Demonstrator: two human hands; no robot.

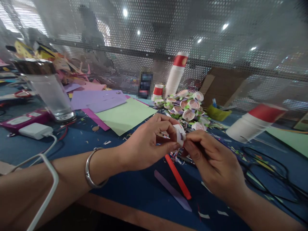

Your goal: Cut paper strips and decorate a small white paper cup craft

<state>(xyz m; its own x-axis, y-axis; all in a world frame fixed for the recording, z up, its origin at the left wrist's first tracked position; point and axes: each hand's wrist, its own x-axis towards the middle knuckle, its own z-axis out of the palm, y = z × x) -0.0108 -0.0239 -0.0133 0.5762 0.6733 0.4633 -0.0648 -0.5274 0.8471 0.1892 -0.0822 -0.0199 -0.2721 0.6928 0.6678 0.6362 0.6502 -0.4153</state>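
Note:
My left hand (148,141) holds a small white round piece (179,134) between thumb and fingers; it looks like the cut-off bottom of a paper cup. At its right edge, my right hand (214,157) has thumb and fingers pinched together, with what is between them hidden. Just behind the hands lies a heap of similar round pieces (189,112) with green and purple paper bits on them. Below the hands, a red marker (178,176) lies beside a purple paper strip (172,191) on the blue tabletop (130,195).
Purple sheets (101,100) and a light green sheet (125,115) lie left of the heap. A glass bottle (49,93) stands further left. Stacked paper cups (174,77) lean behind; another stack (255,123) tilts at right near black cables (267,173). Paper scraps litter the table.

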